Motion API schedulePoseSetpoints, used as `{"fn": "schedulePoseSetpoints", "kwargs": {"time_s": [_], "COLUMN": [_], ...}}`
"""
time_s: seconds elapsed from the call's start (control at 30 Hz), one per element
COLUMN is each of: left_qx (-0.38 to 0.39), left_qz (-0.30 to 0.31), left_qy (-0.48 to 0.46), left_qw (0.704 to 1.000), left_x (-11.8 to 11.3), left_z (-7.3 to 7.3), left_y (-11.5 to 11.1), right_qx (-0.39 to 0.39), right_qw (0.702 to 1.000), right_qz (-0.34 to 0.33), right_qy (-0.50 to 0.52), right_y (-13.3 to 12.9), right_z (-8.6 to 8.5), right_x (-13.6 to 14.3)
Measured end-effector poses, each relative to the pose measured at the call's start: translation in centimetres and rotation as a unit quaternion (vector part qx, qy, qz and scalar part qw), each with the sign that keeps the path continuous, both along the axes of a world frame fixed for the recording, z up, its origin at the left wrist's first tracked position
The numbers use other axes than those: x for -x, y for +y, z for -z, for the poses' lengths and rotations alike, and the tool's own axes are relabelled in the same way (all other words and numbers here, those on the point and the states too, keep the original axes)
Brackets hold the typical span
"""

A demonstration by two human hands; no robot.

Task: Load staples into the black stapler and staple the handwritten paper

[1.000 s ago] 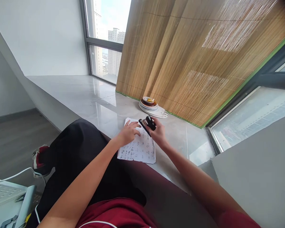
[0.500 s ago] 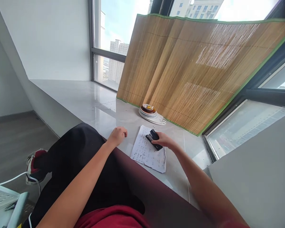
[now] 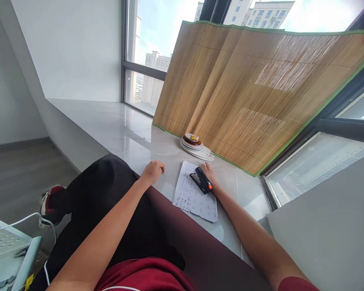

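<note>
Stapler (image 3: 203, 181) was judged best steadied flat on paper (image 3: 194, 202); left hand (image 3: 152, 171) was curled closed, right hand's (image 3: 211, 174) grip undetermined.

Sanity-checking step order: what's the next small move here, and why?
Probably open the left hand and steady the handwritten paper at its left edge. That hand is curled off to the paper's left, apparently empty, while the stapler lies on the paper with the right hand close beside it.
</note>
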State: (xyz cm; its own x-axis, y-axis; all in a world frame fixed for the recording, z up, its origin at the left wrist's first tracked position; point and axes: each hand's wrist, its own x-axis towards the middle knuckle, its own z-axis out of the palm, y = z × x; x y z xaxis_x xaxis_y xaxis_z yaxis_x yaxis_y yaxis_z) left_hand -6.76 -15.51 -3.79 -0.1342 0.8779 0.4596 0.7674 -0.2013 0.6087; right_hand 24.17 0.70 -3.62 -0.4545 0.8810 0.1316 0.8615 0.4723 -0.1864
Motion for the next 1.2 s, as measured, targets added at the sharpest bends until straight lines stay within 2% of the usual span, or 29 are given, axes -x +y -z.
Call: {"fn": "schedulePoseSetpoints", "kwargs": {"time_s": [0.1,0.23,0.33,0.53,0.63,0.7,0.8,0.93,1.07,1.2], "left_qx": [-0.003,-0.013,-0.038,-0.168,-0.175,-0.168,-0.172,-0.180,-0.172,-0.137], "left_qz": [-0.005,-0.016,-0.034,-0.107,-0.119,-0.114,-0.117,-0.112,-0.113,-0.103], "left_qy": [0.002,-0.006,-0.022,-0.066,-0.099,-0.109,-0.120,-0.152,-0.151,-0.102], "left_qw": [1.000,1.000,0.998,0.978,0.972,0.973,0.971,0.965,0.967,0.980], "left_x": [-0.1,-0.4,-0.6,-0.6,-0.3,-0.2,-0.1,0.0,0.1,0.1], "left_z": [-0.2,-0.6,-1.0,-2.0,-2.3,-2.3,-2.2,-2.1,-2.0,-1.8], "left_y": [-0.1,-0.5,-0.8,-1.7,-2.0,-2.0,-2.0,-2.1,-2.2,-1.7], "right_qx": [0.023,0.042,0.043,0.042,0.052,0.057,0.064,0.067,0.064,0.059], "right_qw": [0.995,0.991,0.989,0.985,0.984,0.984,0.984,0.985,0.984,0.984], "right_qz": [0.017,0.002,-0.033,-0.113,-0.131,-0.138,-0.135,-0.129,-0.129,-0.128], "right_qy": [-0.092,-0.126,-0.138,-0.123,-0.110,-0.101,-0.095,-0.098,-0.102,-0.110], "right_y": [0.8,2.1,2.4,1.4,1.2,1.2,1.0,0.5,-0.1,-0.7], "right_z": [-0.3,-1.3,-1.7,-1.7,-1.7,-1.8,-1.7,-1.6,-1.4,-1.6], "right_x": [0.5,3.1,6.7,15.4,18.5,19.7,20.1,19.0,16.7,13.6]}}
